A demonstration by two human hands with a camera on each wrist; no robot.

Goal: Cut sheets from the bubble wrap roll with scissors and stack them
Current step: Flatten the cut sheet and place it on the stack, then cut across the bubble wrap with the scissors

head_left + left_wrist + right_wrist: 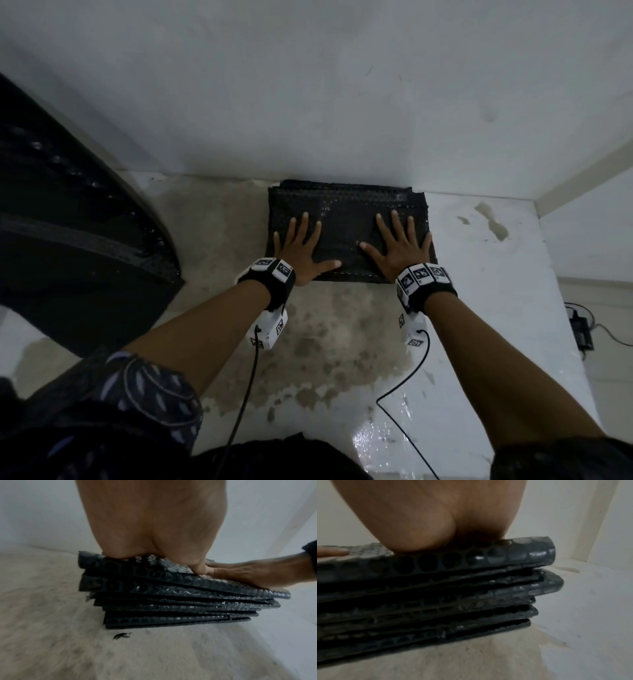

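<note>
Pressing flat on top of the pile, the left hand (301, 248) and the right hand (399, 248) lie side by side with fingers straight and spread, palms down, gripping nothing. Beneath them is the stack of bubble wrap sheets (346, 205), dark and bumpy, sitting on the white floor (479, 308) hard against the foot of the wall (308, 85). Seen from the left wrist, the stack (171, 601) is several folded layers deep, its edges stepped rather than flush, and the heel of the palm dents the top layer. A small dark scrap (122, 635) lies on the floor just in front of it.

The step in hand looks like settling the newest sheet. To do it well, I would keep the weight even across both palms so trapped air squeezes out without sliding the layers, then nudge the ragged edges square against the wall; the plastic is springy and will likely lift again once released.

Off to the left lies the big dark roll (68, 222), well apart from the pile. No scissors show in any view. A small black device with a cable (580, 329) sits at the far right.

No brand or readable writing appears; the wrist bands (424, 277) carry only black-and-white square marker patterns
</note>
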